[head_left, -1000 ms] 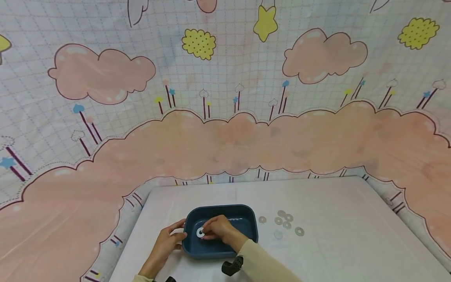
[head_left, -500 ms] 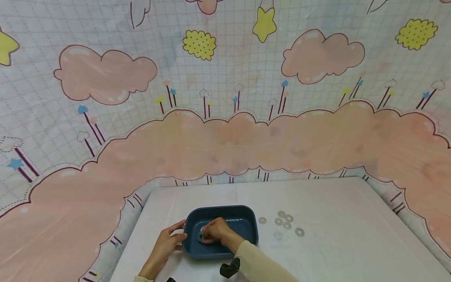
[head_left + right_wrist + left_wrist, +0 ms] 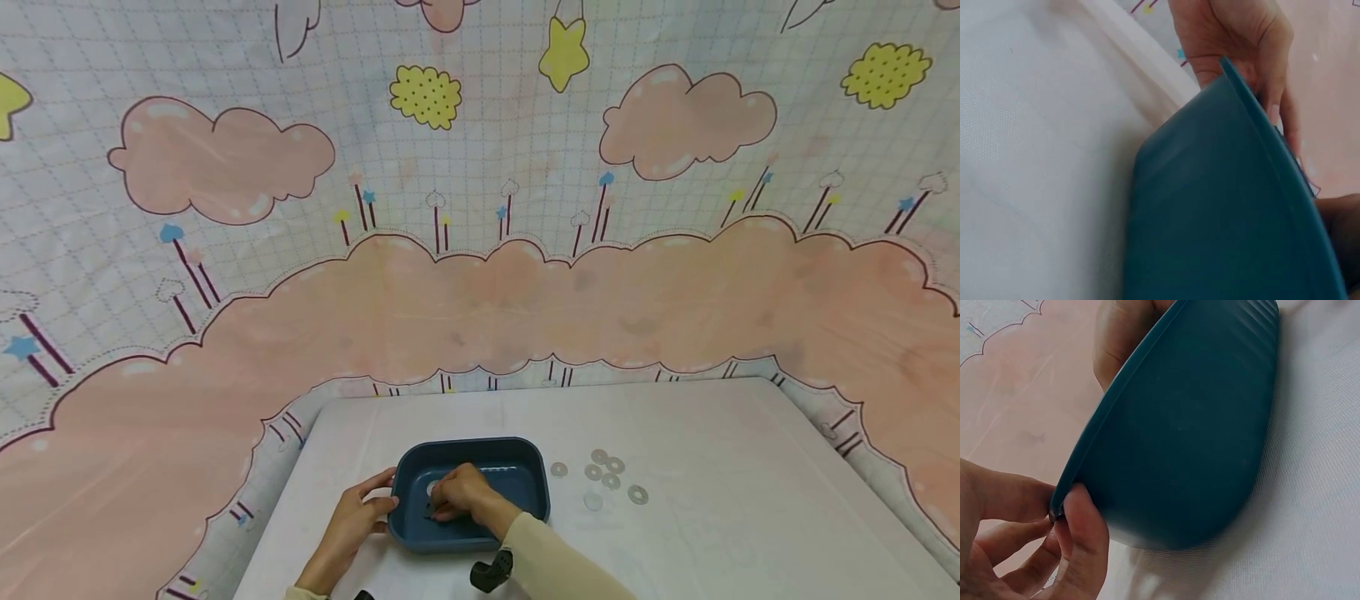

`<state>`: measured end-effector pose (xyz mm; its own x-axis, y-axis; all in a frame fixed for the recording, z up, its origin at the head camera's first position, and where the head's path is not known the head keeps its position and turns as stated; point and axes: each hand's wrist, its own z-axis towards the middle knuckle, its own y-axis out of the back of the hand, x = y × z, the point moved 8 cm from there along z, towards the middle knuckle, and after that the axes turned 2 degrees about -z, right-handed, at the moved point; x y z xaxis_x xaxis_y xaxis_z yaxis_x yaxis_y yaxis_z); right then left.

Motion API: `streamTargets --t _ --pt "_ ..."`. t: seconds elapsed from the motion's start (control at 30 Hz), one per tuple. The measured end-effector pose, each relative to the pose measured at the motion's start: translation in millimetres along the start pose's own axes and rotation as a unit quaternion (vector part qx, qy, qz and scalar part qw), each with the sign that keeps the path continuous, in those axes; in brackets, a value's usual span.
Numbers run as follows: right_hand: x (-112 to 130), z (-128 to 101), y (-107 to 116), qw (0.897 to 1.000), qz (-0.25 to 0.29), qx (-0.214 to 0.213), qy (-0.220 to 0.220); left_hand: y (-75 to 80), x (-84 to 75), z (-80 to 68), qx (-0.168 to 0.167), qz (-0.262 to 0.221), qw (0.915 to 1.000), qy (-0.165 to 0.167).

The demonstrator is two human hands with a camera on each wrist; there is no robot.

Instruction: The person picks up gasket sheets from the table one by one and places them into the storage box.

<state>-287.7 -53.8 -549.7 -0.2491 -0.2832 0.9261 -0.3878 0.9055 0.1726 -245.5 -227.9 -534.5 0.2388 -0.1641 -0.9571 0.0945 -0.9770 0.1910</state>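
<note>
A dark blue rectangular plastic basin (image 3: 525, 500) stands on the white table. My left hand (image 3: 352, 512) holds its left end; in the left wrist view the thumb and fingers (image 3: 1085, 531) pinch the rim. My right hand (image 3: 461, 492) reaches inside the basin, with curled fingers low over the left part of its floor. A flat ring like a washer (image 3: 428, 510), dark from this angle, shows at its fingertips. Just behind lies a pale ring (image 3: 432, 487), partly covered by the fingers. In both wrist views the basin wall hides the right fingertips.
Right of the basin, several flat grey washers (image 3: 611, 481) lie on the white table (image 3: 712, 500), some close together. A translucent round disc (image 3: 593, 501) lies in front of them. A patterned cloth (image 3: 480, 308) hangs behind the table.
My right hand has lowered slightly inside the basin with the washer, which turned from bright to dark. A pale ring now shows behind it. The left hand keeps its hold on the rim.
</note>
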Motion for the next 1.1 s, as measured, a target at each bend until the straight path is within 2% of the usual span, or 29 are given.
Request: streamTargets --t 0.37,0.67,0.87,1.1 --pt "14.1 -9.0 6.3 0.999 -0.039 0.015 0.019 2.7 0.2 2.4 -0.008 0.019 0.9998 0.007" --pt "16.9 -20.0 27.3 0.998 -0.031 0.025 0.038 2.3 -2.6 1.7 -0.011 0.024 0.9996 0.01" --pt "21.6 -26.7 45.7 0.996 0.006 0.038 0.081 1.9 -1.4 1.3 -0.01 0.02 0.9997 0.012" --pt "35.1 -34.9 65.7 0.991 0.014 0.027 0.13 1.5 -0.4 1.3 -0.01 0.017 0.9997 0.016"
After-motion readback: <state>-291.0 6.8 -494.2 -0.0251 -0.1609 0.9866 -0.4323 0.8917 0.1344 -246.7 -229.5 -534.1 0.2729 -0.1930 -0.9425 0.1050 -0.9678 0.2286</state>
